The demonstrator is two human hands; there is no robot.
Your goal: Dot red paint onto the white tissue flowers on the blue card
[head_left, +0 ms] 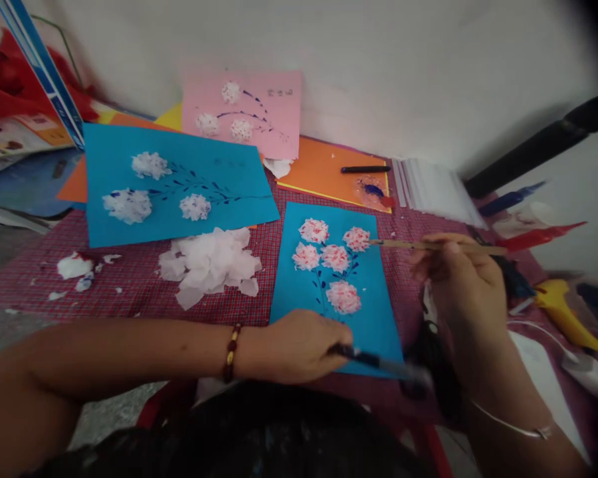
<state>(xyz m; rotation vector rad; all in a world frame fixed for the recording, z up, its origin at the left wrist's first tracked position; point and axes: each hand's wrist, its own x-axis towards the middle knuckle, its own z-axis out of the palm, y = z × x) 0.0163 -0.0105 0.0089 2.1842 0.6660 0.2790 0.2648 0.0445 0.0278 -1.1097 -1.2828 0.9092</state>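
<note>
My right hand [463, 279] pinches a thin wooden-handled paintbrush [398, 245], its tip at the upper right flower [356, 239] on a blue sheet of paper [289, 299]. Several white paper flowers speckled with red sit on this sheet, among dark blue painted leaves. My left hand [309, 345] lies over the sheet's lower left part, closed around a dark pen-like tool [371, 360] whose far end is blurred. A pile of crumpled white tissue paper [216, 259] is left of the sheet.
Another blue sheet [109, 146] and a pink sheet [279, 113] bear white flowers. Orange paper [309, 162] holds a black pen [365, 169] and a dark blue paint smear [373, 190]. A yellow glue gun [561, 309] and a red tube [538, 237] stand at right.
</note>
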